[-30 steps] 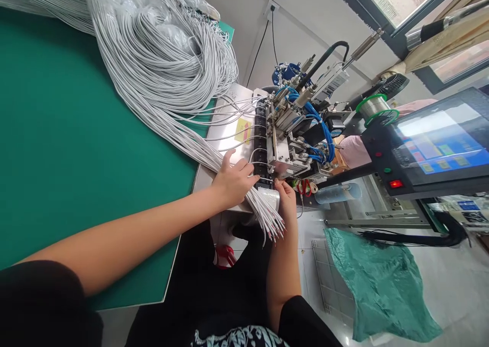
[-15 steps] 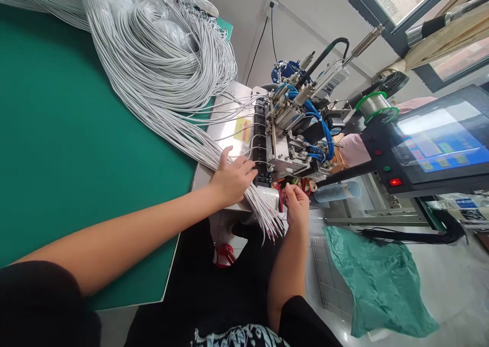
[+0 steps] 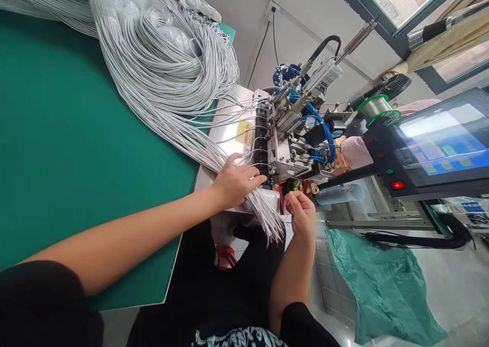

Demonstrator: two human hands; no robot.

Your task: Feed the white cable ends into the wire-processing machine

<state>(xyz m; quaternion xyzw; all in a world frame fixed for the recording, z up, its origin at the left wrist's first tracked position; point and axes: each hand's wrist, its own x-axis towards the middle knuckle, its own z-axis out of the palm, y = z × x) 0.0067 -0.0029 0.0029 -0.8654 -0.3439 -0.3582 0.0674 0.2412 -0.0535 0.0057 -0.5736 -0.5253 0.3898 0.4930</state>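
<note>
Across a bundle of white cables (image 3: 191,143) lies my left hand (image 3: 236,184), fingers stretched out with their tips by the black slotted block (image 3: 261,133) on the front of the machine (image 3: 292,133). Several single cables run from the bundle into that block. Past my left hand the loose cable ends (image 3: 273,227), with red tips, fan out and hang over my lap. To the right of these ends is my right hand (image 3: 300,209), its thumb and fingers pinched together. Whatever is between those fingertips is too small to make out.
A green table (image 3: 76,158) carries the large coil of cables at the back. On the right, a screen (image 3: 443,138) hangs on an arm beside a solder wire spool (image 3: 379,110). A green plastic sheet (image 3: 385,286) lies on the floor. Behind the machine, a person's pink sleeve (image 3: 355,151) shows.
My left hand has shifted slightly right, its fingers reaching further toward the black block. My right hand, still pinched, has moved a little right and down. The view has shifted slightly.
</note>
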